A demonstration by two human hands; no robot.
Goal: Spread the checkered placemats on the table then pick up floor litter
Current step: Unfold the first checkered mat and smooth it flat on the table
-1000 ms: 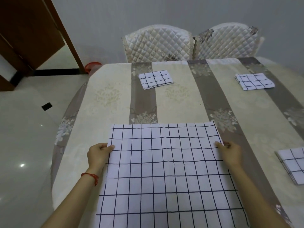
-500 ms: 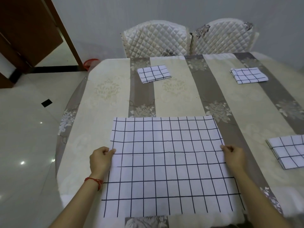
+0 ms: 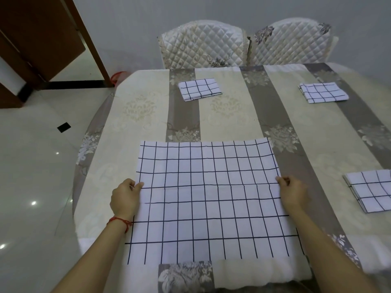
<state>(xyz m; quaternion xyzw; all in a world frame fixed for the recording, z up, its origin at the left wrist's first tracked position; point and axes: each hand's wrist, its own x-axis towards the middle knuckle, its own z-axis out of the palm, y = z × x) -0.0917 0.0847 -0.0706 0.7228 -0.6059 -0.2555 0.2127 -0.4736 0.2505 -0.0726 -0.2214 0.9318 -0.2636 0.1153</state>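
Note:
A white placemat with a dark grid [image 3: 209, 199] lies unfolded and flat on the near part of the table [image 3: 137, 115]. My left hand [image 3: 124, 197] pinches its left edge and my right hand [image 3: 294, 193] pinches its right edge, both about halfway up the mat. Three more checkered placemats stay folded: one at the far middle [image 3: 200, 89], one at the far right [image 3: 323, 92], one at the right edge [image 3: 372, 190]. A small dark piece [image 3: 63, 127] lies on the white floor to the left.
Two quilted white chairs [image 3: 203, 47] [image 3: 292, 42] stand behind the table against the grey wall. A brown door [image 3: 40, 39] opens at the far left. Something red [image 3: 117, 78] sits on the floor by the table's far left corner. Glossy floor tiles [image 3: 31, 187] stretch along the left.
The unfolded placemat has slid away from me, so its near edge now lies on the table. Both hands kept their hold on its side edges.

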